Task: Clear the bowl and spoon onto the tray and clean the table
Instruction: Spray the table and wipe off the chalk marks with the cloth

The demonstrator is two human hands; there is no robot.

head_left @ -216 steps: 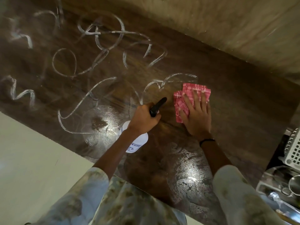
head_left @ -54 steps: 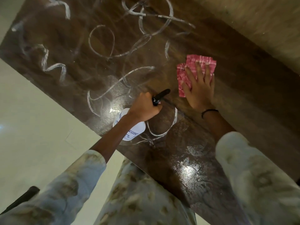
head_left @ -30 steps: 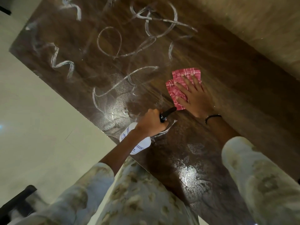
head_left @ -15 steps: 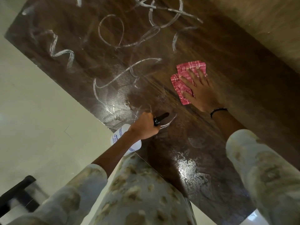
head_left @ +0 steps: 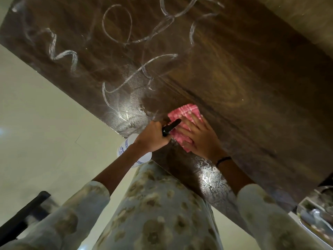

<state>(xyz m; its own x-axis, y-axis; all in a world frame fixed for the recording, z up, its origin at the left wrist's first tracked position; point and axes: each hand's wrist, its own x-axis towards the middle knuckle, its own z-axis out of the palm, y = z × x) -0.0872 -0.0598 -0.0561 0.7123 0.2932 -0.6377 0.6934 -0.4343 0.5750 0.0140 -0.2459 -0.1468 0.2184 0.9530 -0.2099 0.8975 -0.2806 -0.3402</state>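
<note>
My right hand [head_left: 200,137] presses flat on a folded red checked cloth [head_left: 185,113] near the front edge of the dark wooden table [head_left: 243,73]. Just left of it, my left hand [head_left: 153,135] grips a white spray bottle [head_left: 134,152] with a black nozzle [head_left: 171,126] that points over the cloth. White foamy streaks [head_left: 117,24] curl over the left and far parts of the table top. A wet shiny patch [head_left: 210,179] lies at the near edge. No bowl or spoon can be made out clearly.
A shiny metal tray or sink edge [head_left: 317,215] shows at the lower right corner. Pale floor [head_left: 45,132] lies left of the table. A black bar [head_left: 23,212] sits at the lower left. A beige wall runs along the table's far side.
My right hand has dragged the cloth toward me and to the left, up against the spray nozzle. The foam squiggle near the nozzle is gone. The left hand keeps hold of the bottle.
</note>
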